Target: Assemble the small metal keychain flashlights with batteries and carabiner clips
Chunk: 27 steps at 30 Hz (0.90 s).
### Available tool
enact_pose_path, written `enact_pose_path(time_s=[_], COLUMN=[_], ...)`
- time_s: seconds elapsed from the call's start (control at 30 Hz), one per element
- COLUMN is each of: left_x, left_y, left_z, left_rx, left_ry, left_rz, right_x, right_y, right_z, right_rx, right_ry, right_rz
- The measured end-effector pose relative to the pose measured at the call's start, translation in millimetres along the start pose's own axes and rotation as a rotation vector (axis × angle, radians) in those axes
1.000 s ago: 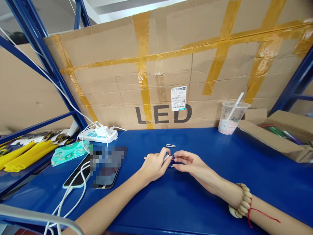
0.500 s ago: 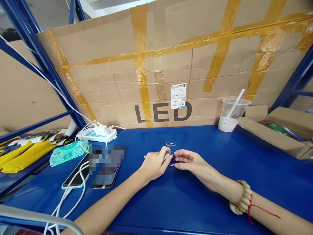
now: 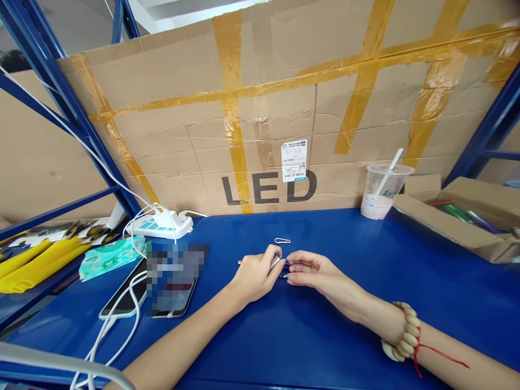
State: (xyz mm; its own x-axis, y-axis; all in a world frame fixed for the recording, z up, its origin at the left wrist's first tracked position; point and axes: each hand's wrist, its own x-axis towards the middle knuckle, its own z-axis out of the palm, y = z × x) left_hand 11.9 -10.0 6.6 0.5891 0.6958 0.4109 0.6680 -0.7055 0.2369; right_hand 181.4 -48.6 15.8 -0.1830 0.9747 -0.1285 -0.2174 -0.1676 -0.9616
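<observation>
My left hand (image 3: 255,279) is closed around a small, slim silvery piece (image 3: 275,262), pinched between thumb and index finger. A short tip of something pokes out on the far side of that hand. Between the two hands shows a small red and blue piece (image 3: 283,275) with a silvery end, mostly hidden by fingers. My right hand (image 3: 311,271) has its fingers curved round and its thumb at this piece. A silver wire spring clip (image 3: 282,240) lies on the blue tabletop (image 3: 325,346) just beyond my hands.
Phones (image 3: 125,298) with white cables and a power strip (image 3: 160,224) lie at left, near a teal packet (image 3: 109,257) and yellow items (image 3: 44,257). A plastic cup (image 3: 379,197) with a straw and an open carton (image 3: 459,222) stand at right. Taped cardboard (image 3: 195,146) backs the table.
The view has shifted slightly. My right hand has come a little closer to the left, its fingers nearer the red and blue piece. The left hand keeps its grip.
</observation>
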Motion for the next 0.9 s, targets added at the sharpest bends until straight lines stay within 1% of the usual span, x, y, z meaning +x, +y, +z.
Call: enact_pose_path(time_s=[0.33,0.6,0.9], left_x=[0.3,-0.5,0.8], left_y=[0.3,-0.2,0.3], left_z=[0.7,1.2,1.8], left_rx=[0.012,0.003,-0.017], left_ry=[-0.002,-0.013,-0.019], left_rz=[0.007,0.0,0.001], right_x=[0.2,-0.6,-0.8], right_y=[2.1,1.6,0.4], right_z=[-0.7,-1.6,-0.7], right_rx=[-0.056,-0.051,-0.052], right_ry=[-0.043,-0.072,-0.07], right_rz=[-0.059,-0.063,-0.059])
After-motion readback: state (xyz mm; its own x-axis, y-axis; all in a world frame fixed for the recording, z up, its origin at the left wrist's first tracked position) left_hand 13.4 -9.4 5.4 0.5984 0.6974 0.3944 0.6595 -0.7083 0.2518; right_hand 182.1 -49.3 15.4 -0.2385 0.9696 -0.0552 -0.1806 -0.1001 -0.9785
